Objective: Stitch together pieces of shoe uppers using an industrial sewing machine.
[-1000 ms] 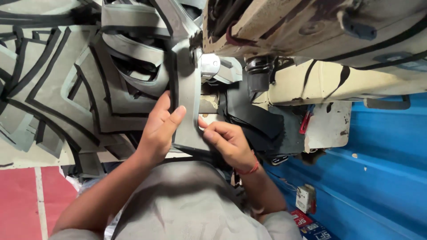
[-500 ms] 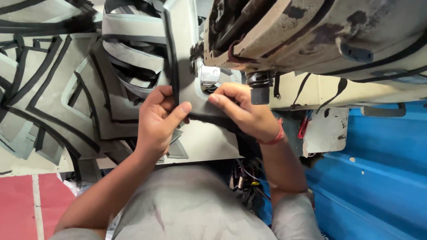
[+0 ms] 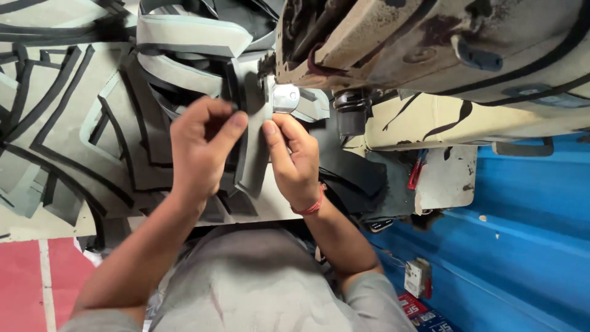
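While both hands are working at the sewing machine (image 3: 430, 55), the left hand (image 3: 200, 147) is pinching the dark edge of a grey strip (image 3: 253, 157), and the right hand (image 3: 295, 160) is pressing thumb and fingers together on its other side, just below the metal foot (image 3: 286, 98).

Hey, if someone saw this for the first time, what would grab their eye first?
Probably the two hands at the centre: the left hand and right hand pinch a narrow grey strip that runs up to the shiny metal foot of a worn beige sewing machine. To the left, a heap of grey cut pieces covers the table, and a blue panel fills the right.
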